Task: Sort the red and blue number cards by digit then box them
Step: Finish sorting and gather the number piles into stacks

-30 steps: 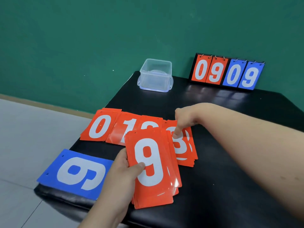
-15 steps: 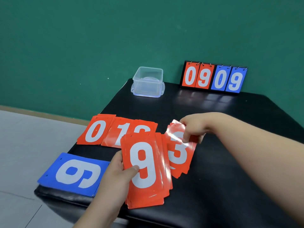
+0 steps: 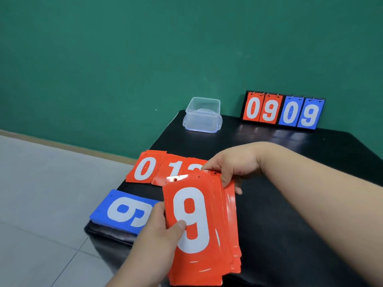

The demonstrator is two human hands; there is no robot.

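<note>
My left hand (image 3: 157, 235) grips a fanned stack of red number cards (image 3: 199, 228), a white 9 on top, thumb pressed on the digit. My right hand (image 3: 230, 168) pinches the upper right edge of the same stack, fingers curled round red cards behind the 9. On the black table (image 3: 290, 193) lie red cards in a row: a 0 (image 3: 145, 168), a 1 (image 3: 174, 168) and another partly hidden by my right hand. A stack of blue cards (image 3: 124, 210) with a sideways 9 on top lies at the table's near left corner.
A clear plastic box (image 3: 202, 114) stands at the table's far left edge. A black flip scoreboard (image 3: 283, 111) showing 09 in red and 09 in blue leans against the green wall at the back. Grey floor lies to the left.
My right hand lifted the red 3 pile off the table and brought it behind the stack in my left hand. The stack has risen toward me; the 3 is now hidden.
</note>
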